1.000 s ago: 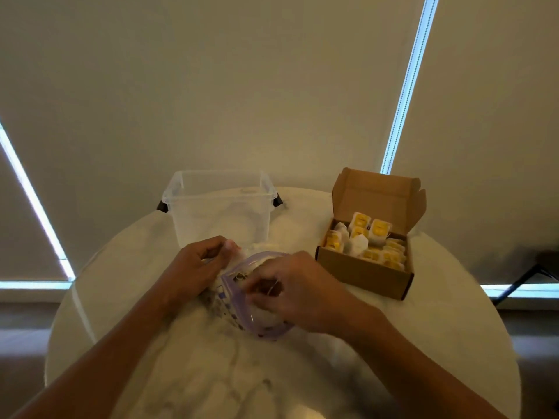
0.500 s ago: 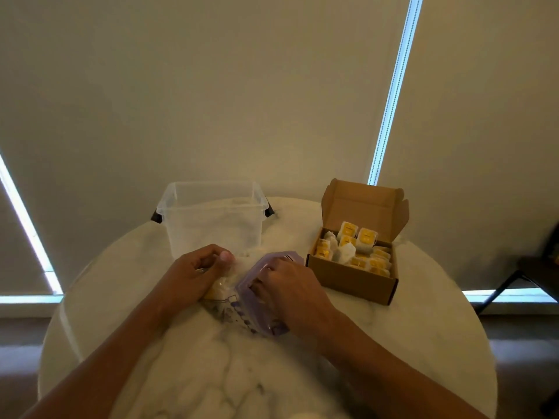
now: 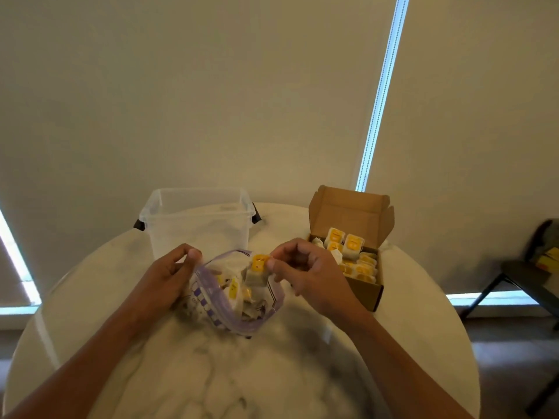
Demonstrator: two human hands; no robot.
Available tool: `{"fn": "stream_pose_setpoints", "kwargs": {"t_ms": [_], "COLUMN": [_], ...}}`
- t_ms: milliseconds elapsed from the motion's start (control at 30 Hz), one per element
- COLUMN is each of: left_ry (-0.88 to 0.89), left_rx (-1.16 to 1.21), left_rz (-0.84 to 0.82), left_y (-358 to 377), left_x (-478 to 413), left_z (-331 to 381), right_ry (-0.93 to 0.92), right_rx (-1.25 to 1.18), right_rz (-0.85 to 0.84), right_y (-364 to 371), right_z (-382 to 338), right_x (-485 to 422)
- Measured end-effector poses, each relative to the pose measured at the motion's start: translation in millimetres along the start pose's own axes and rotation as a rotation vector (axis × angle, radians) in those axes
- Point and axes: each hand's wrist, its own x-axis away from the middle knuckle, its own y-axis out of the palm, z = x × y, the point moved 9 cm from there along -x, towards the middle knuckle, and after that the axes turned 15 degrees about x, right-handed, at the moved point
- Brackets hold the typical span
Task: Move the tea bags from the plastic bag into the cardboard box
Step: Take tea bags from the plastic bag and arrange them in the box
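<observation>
Now the right hand [image 3: 305, 272] pinches a tea bag [image 3: 257, 272] above the bag [image 3: 239, 297], whose rim the left hand [image 3: 169, 273] pinches open; best lift clear, then lower gently into the box [image 3: 361, 285]

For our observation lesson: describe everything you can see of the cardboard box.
The cardboard box is plain brown card with its flapped lid standing open at the back. It sits on the marble-look table, nearly full of yellow-labelled tea bags. The right hand overlaps its near left corner; contact unclear.
</observation>
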Motion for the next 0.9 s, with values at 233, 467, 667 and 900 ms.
{"fn": "stream_pose_setpoints", "kwargs": {"t_ms": [233, 467, 667, 900], "left_ry": [0.003, 0.003, -0.002, -0.019], "left_rx": [-0.076, -0.143, -0.109, -0.078], "left_rz": [0.044, 0.065, 0.052, 0.022], "left_y": [-6, -1, -1, 3], "left_x": [-3, 1, 2, 2], "left_z": [-6, 1, 0, -2], "right_ry": [0.083, 0.112, 0.04, 0.149], "right_rx": [-0.256, -0.296, 0.222, 0.465], "right_rz": [-0.062, 0.135, 0.723, 0.53], "right_y": [-4, -39, -158, -171], "right_z": [6, 14, 31, 72], "right_x": [-1, -3, 19, -3]}}
